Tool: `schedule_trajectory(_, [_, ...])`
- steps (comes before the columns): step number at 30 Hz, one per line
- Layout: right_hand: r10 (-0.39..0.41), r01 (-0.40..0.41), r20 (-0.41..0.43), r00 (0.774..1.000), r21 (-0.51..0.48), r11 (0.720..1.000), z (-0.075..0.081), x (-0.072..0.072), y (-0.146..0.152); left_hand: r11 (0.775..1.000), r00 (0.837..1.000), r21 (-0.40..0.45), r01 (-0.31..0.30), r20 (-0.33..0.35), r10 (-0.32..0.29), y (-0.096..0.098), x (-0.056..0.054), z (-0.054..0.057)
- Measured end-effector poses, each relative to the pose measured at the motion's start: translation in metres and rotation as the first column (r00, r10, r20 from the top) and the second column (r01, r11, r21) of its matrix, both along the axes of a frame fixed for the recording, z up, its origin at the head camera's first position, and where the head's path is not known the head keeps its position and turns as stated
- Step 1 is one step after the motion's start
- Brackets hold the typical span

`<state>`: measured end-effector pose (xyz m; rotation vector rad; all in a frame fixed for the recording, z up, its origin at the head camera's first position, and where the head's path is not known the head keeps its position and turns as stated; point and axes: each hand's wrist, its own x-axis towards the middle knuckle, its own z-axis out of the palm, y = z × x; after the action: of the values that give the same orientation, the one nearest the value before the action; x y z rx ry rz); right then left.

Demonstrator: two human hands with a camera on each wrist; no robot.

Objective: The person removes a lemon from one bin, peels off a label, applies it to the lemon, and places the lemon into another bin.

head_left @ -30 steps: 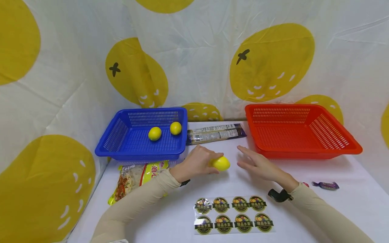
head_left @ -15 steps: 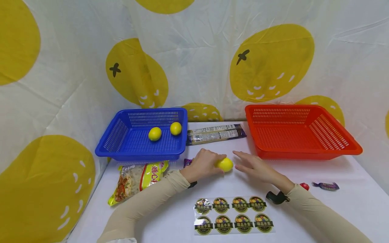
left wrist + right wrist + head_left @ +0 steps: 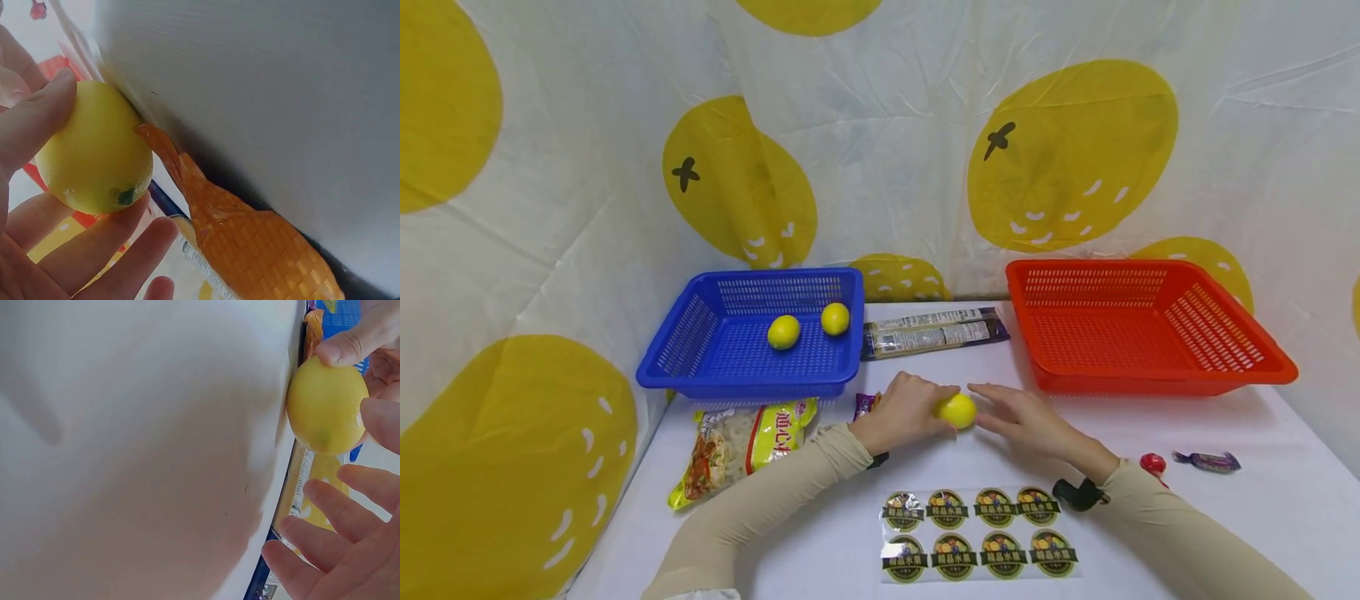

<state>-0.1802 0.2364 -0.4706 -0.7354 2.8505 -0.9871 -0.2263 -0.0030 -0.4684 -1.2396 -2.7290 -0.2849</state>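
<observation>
And the left hand is holding the lemon out in front, right between the two hands, over the middle of the desk! In the left wrist view, the left thumb is pressing on one side of the fruit while the fingers are supporting it from beneath, so it's a grasp on the lemon, with a dark green spot showing near its lower end. Whether the fruit is touching the desk, I cannot tell.

Over to the right hand: its fingers are spreading, relaxed and gripping nothing, just beside the lemon. The right thumb is overlapping the fruit's edge in the right wrist view; contact there is too hard to call. An orange wrapper is lying near the lemon.

Behind, a blue basket is holding two more lemons, a red basket is standing across on the right, and dark packets are lying between them. Nearer the person, a sticker sheet is lying flat.
</observation>
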Motion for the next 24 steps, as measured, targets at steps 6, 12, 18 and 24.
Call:
schedule_trajectory(6, [0.017,-0.018,-0.076,0.997,-0.009,1.0,0.0,0.0,-0.003,1.0,1.0,0.003,-0.005,0.006,0.005,-0.001,0.003,0.0])
schedule_trajectory(12, [0.008,-0.01,-0.098,0.995,-0.014,1.0,0.001,0.0,-0.003,1.0,1.0,-0.005,-0.023,0.019,0.024,-0.002,0.004,0.001])
schedule_trajectory(18, [0.0,-0.001,-0.106,0.994,-0.013,1.0,0.0,0.0,-0.007,0.998,0.998,-0.018,-0.061,0.014,0.061,-0.002,0.003,0.002])
schedule_trajectory(24, [-0.032,0.032,-0.037,0.999,0.015,0.999,0.001,0.0,-0.011,0.997,0.995,0.007,-0.08,0.066,0.079,-0.011,0.003,0.007])
